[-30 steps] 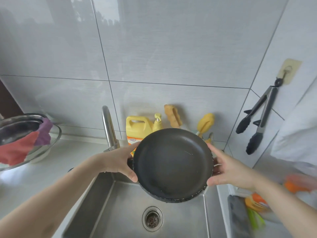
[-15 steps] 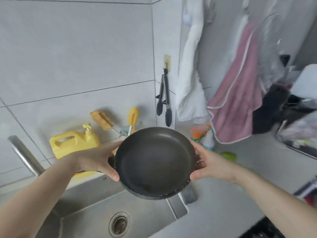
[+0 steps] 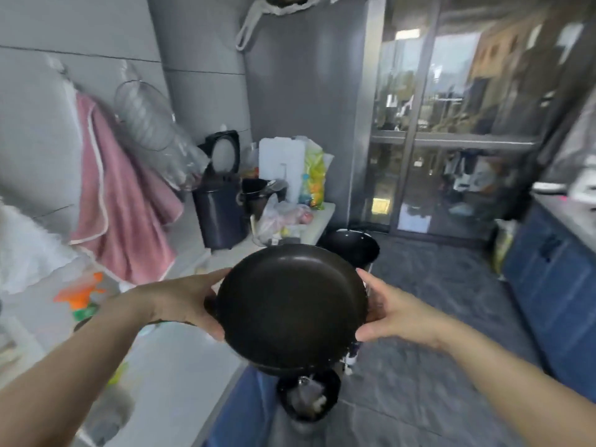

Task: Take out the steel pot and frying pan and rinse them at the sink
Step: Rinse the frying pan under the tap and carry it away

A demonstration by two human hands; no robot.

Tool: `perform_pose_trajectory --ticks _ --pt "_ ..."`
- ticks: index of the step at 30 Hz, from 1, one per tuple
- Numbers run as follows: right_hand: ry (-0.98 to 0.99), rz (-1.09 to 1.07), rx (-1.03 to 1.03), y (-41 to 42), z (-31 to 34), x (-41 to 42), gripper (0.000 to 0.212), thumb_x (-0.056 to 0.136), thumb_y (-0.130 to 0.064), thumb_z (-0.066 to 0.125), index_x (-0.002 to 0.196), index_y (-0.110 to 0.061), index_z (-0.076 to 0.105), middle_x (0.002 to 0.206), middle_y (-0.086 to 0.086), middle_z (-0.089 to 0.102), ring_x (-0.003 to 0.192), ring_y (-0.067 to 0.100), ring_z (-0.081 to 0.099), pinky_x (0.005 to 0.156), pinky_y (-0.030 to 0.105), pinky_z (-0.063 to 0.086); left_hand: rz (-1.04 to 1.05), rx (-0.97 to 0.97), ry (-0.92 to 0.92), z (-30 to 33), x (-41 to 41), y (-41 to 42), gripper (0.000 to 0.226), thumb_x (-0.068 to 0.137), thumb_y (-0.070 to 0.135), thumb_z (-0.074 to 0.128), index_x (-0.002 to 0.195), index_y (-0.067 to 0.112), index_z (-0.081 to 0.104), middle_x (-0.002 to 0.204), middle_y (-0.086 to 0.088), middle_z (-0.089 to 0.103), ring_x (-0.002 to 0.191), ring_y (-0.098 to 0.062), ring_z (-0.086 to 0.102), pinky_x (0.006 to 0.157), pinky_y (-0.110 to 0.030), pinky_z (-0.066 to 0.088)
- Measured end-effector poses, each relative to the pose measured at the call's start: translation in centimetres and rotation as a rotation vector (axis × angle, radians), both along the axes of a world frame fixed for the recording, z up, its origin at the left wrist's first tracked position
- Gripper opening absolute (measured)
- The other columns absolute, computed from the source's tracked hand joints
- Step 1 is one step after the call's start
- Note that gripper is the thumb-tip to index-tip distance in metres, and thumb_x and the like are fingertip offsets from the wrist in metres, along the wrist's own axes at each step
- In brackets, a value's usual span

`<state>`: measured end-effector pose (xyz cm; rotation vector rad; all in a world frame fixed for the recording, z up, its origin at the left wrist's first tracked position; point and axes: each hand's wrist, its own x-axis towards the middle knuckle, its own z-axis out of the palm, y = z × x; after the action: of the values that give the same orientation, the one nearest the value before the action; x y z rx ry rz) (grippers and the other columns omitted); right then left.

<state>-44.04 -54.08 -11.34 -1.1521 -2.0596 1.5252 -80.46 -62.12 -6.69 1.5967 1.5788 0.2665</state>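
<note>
Left hand [image 3: 187,304] and right hand [image 3: 396,312] hold the frying pan [image 3: 292,309] (dark, tilted).

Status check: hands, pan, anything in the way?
Left hand and right hand grip opposite rims of the frying pan. Pan held tilted, past the counter edge. Black bin below.

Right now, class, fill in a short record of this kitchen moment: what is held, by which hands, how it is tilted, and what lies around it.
held item: frying pan, dark, inside empty
left hand: grip on the pan's left rim
right hand: grip on the pan's right rim
pan tilt: inside tipped toward the camera
below pan: black bin on the floor
left wall: pink towel hanging
counter: orange spray bottle, blurred
image: motion-blurred
</note>
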Motion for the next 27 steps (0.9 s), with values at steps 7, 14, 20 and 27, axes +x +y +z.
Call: perform_pose_trajectory --ticks 7,14,20,27 --pt "-0.009 -0.362 0.029 -0.7 1.2 25.4 0.114 0.065 -0.021 0.089 0.147 -0.051 0.016 0.117 -0.001 0.067 0.105 0.007 0.067 0.098 0.031 0.05 -0.435 0.002 -0.115 -0.6 24.8 12.9 0.103 0.069 -0.012 0.08 0.143 0.039 0.03 0.121 0.026 0.065 0.117 0.004 0.058 0.104 -0.027 0.046" --pt "-0.015 -0.777 0.053 -5.1 -0.7 44.2 0.113 0.064 -0.024 0.087 0.151 -0.046 0.017 0.111 0.005 0.069 0.1 0.015 0.069 0.096 0.035 0.052 -0.765 -0.043 -0.044 -2.3 48.2 23.7 0.115 0.048 0.025 0.098 0.128 0.063 0.025 0.126 0.025 0.061 0.127 0.0 0.05 0.108 -0.025 0.041" --pt "0.019 -1.057 0.084 -8.4 -2.1 55.5 0.101 0.064 -0.017 0.085 0.14 -0.056 0.03 0.109 0.006 0.068 0.096 0.019 0.07 0.095 0.034 0.051 -1.026 0.005 0.079 -4.0 67.1 28.8 0.133 0.051 0.032 0.093 0.151 0.052 0.006 0.141 0.016 0.053 0.14 -0.005 0.033 0.116 -0.028 0.029" --pt "0.057 -1.353 0.05 -12.0 -4.7 65.4 0.1 0.07 -0.01 0.083 0.149 -0.039 0.028 0.111 0.01 0.07 0.105 0.023 0.067 0.101 0.041 0.049 -1.269 -0.029 0.084 -5.7 86.2 30.1 0.109 0.064 0.029 0.092 0.139 0.05 0.016 0.127 0.019 0.047 0.129 -0.003 0.036 0.103 -0.02 0.033"
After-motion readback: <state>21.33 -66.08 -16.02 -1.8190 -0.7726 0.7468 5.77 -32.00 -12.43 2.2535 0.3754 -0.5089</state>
